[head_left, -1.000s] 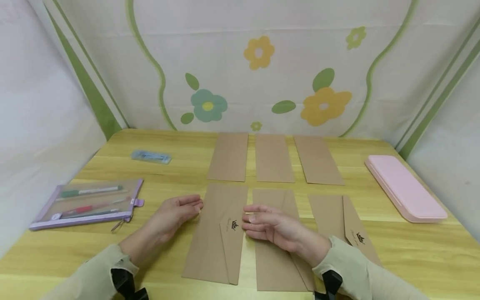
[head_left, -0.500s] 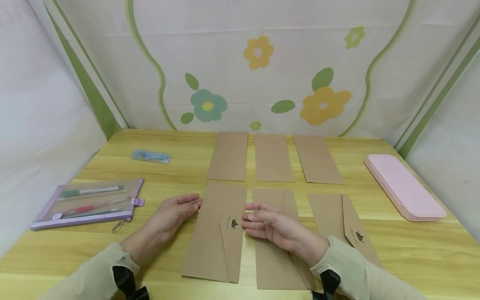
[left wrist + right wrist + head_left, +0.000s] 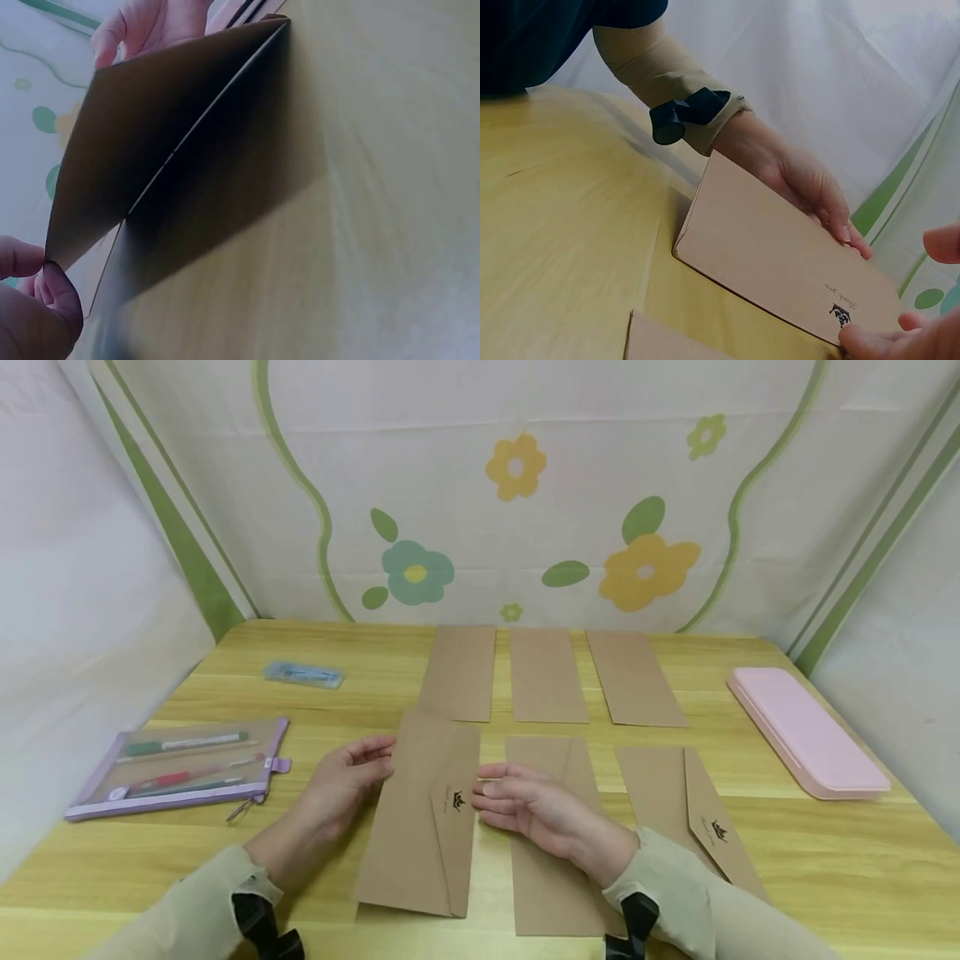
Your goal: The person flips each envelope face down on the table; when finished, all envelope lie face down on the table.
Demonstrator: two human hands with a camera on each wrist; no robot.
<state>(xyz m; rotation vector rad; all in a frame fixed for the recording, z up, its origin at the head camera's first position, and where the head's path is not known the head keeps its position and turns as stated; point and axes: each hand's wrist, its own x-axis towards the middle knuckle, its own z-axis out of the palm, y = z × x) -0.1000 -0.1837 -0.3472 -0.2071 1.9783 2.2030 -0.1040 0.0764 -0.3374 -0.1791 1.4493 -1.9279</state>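
Pale cloth [image 3: 585, 393] printed with flowers and leaves hangs behind the wood-grained table [image 3: 847, 868] we look down on. Left of centre, near its front, we see a brown envelope [image 3: 405, 827] tilted up, its left long side raised so that a dark shadow falls beneath; whether its right side touches the wood we cannot tell. Our left hand [image 3: 337, 793] pinches that raised edge between thumb and finger, as the left wrist view shows us. Our right hand [image 3: 543, 814] has its fingertips at the opposite edge, beside the flap's little crown and "Thank you" print; we cannot tell whether its grip closes on the paper or only touches it. Partly under this hand we find a second envelope [image 3: 555, 893] lying flat, and right of it a third envelope [image 3: 663, 785] with its own crown. Behind, we have a row of three plain brown papers [image 3: 547, 675]. To the left we see a purple-edged clear pouch [image 3: 168, 804] with pens inside, and beyond it a small bluish case [image 3: 303, 674]; far right lies a pink case [image 3: 808, 732].
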